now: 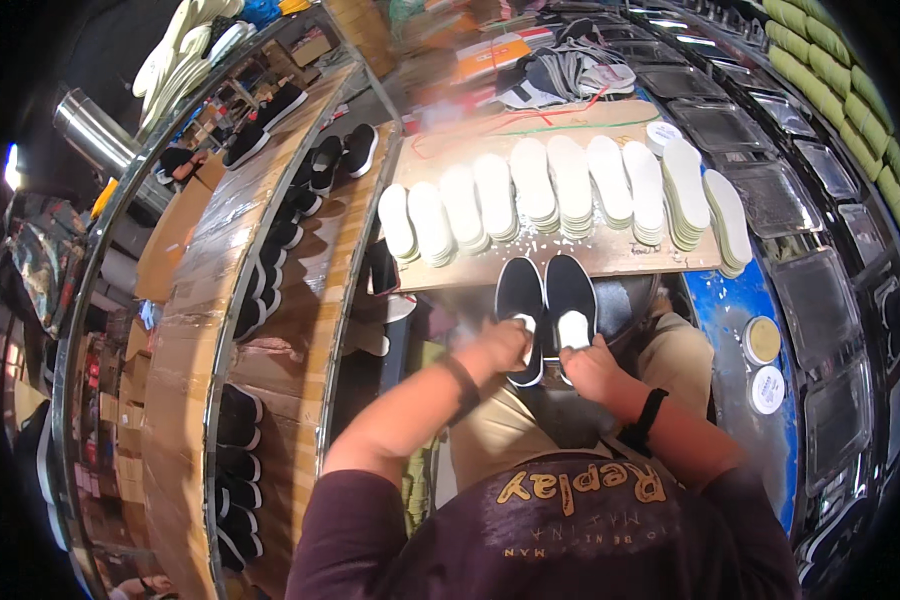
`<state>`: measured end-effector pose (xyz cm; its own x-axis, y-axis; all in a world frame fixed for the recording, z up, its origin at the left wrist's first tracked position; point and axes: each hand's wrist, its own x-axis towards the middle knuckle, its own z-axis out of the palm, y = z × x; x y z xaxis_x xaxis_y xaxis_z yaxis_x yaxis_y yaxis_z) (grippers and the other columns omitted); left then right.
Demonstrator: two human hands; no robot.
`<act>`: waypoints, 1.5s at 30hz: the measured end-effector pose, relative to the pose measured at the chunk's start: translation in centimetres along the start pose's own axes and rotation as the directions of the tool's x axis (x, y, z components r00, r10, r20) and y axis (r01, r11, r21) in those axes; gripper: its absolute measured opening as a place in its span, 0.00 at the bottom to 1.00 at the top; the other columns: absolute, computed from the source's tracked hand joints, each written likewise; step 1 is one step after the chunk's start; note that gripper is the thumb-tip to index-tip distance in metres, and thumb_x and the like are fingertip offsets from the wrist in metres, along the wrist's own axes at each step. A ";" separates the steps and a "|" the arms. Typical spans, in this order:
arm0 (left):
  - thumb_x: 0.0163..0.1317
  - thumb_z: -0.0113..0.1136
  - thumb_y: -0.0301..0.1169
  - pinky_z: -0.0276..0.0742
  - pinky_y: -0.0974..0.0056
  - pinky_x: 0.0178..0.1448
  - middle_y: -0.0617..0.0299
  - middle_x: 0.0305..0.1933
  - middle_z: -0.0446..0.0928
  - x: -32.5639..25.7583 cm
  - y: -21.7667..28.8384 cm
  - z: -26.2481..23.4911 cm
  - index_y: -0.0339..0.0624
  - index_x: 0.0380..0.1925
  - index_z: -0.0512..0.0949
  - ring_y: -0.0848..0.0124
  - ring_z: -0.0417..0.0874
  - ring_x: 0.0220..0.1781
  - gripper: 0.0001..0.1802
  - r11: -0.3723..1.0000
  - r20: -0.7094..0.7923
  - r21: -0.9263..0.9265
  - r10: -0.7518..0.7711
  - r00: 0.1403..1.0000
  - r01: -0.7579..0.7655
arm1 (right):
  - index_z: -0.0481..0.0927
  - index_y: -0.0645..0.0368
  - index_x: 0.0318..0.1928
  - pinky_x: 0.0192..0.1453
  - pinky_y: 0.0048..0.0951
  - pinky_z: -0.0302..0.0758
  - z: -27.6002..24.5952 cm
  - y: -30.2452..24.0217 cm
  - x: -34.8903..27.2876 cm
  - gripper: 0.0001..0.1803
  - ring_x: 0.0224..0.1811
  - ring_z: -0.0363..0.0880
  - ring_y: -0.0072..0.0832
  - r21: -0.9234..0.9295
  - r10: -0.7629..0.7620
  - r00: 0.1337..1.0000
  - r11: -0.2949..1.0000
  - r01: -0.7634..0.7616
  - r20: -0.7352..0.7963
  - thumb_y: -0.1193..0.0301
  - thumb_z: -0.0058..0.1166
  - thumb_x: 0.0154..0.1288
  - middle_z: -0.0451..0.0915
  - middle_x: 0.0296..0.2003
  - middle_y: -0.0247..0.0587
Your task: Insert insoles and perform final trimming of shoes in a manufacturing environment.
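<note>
Two black slip-on shoes with white sole edges are held side by side over my lap, toes pointing away from me. My left hand (507,346) grips the heel end of the left shoe (519,288). The right shoe (569,288) is gripped at its heel end by my right hand (590,366). A white insole (573,329) shows inside the right shoe's opening; white also shows in the left one, partly covered by my fingers. Just beyond the toes, several stacks of white insoles (538,185) stand in a row on a cardboard-covered board (560,264).
At left, a long wooden rack (182,345) holds rows of black shoes (238,415). Two round tins (767,390) sit on the blue surface (715,315) at right. Dark trays (815,300) line the far right. Grey fabric pieces (570,75) lie behind the insoles.
</note>
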<state>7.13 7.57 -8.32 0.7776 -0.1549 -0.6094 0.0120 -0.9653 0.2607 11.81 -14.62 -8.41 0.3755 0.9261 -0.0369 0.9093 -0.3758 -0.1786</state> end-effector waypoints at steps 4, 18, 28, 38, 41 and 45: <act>0.53 0.61 0.30 0.55 0.39 0.71 0.51 0.45 0.79 -0.7 4.2 -0.1 0.40 0.45 0.79 0.56 0.77 0.57 0.17 0.964 -0.274 0.213 -0.097 0.957 0.159 | 0.74 0.57 0.35 0.49 0.47 0.66 0.6 -0.1 -0.2 0.08 0.32 0.83 0.42 0.031 0.045 0.998 0.999 -0.044 -0.042 0.74 0.54 0.52 0.82 0.24 0.43; 0.44 0.72 0.52 0.77 0.54 0.42 0.53 0.28 0.78 -2.5 6.9 5.6 0.42 0.40 0.80 0.54 0.82 0.39 0.29 0.992 -0.675 -0.072 0.031 0.737 -0.107 | 0.81 0.55 0.37 0.44 0.44 0.74 -7.9 -1.0 -3.4 0.07 0.38 0.80 0.45 0.439 0.133 0.934 0.898 0.029 -0.333 0.73 0.53 0.59 0.81 0.33 0.43; 0.48 0.69 0.53 0.76 0.52 0.34 0.52 0.27 0.80 -16.1 -7.5 -5.3 0.44 0.29 0.80 0.53 0.82 0.30 0.23 0.959 -0.890 -0.074 -0.188 0.416 0.275 | 0.82 0.56 0.35 0.41 0.43 0.75 -2.8 6.9 -10.7 0.07 0.38 0.79 0.50 0.424 0.574 0.803 0.775 -0.468 -0.162 0.74 0.56 0.55 0.81 0.33 0.49; 0.52 0.62 0.29 0.77 0.52 0.46 0.49 0.36 0.81 -12.4 -14.4 -8.0 0.40 0.34 0.82 0.51 0.82 0.41 0.09 0.914 -0.961 -0.192 -0.249 0.121 0.357 | 0.83 0.57 0.35 0.40 0.44 0.76 -4.4 5.8 -11.4 0.07 0.35 0.81 0.49 0.322 0.460 0.861 0.867 -0.381 -0.218 0.72 0.56 0.57 0.81 0.31 0.50; 0.51 0.62 0.28 0.76 0.50 0.43 0.50 0.33 0.79 -7.7 -9.2 -3.4 0.40 0.31 0.82 0.49 0.80 0.37 0.07 0.961 -0.903 -0.166 -0.238 0.358 0.220 | 0.82 0.57 0.33 0.39 0.44 0.76 -5.3 6.1 -12.6 0.05 0.35 0.80 0.49 0.253 0.481 0.842 0.870 -0.424 -0.244 0.71 0.57 0.57 0.81 0.30 0.49; 0.51 0.61 0.26 0.73 0.49 0.47 0.51 0.36 0.78 -3.2 -2.6 2.8 0.40 0.35 0.80 0.50 0.78 0.41 0.09 0.982 -0.890 -0.184 -0.145 0.432 -0.050 | 0.80 0.54 0.31 0.38 0.47 0.76 -6.9 6.9 -15.0 0.04 0.34 0.80 0.49 0.255 0.557 0.780 0.829 -0.498 -0.284 0.69 0.54 0.58 0.81 0.30 0.48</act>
<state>2.88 10.02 -9.19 0.8936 0.2600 0.3660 0.0885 -0.9012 0.4242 13.72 -31.33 -2.30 0.8504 0.5038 0.1514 0.5206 -0.7644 -0.3804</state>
